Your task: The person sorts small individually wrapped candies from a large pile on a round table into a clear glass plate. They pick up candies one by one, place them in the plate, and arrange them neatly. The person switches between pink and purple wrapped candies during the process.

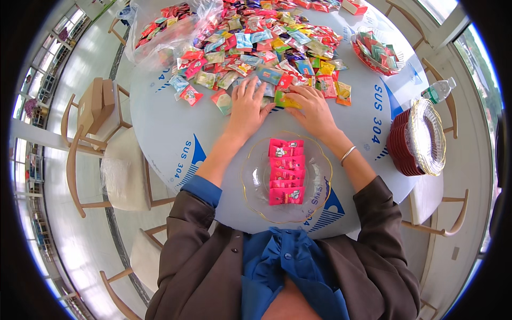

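My left hand (247,106) lies at the near edge of a heap of wrapped sweets (256,48), its fingers over some packets; whether it grips one I cannot tell. My right hand (311,106) touches a yellow-green packet (287,101) at the same edge, and its hold is unclear too. Between my forearms stands a clear scalloped glass plate (250,188) with a gold rim. Several pink packets (287,163) lie on it in an overlapping column.
A clear plastic bag (160,52) with more sweets lies at the back left. On the right are a bowl of packets (378,52), a plastic bottle (439,90) and a stack of dark red and clear gold-rimmed dishes (416,138). Wooden chairs (124,176) surround the round table (168,116).
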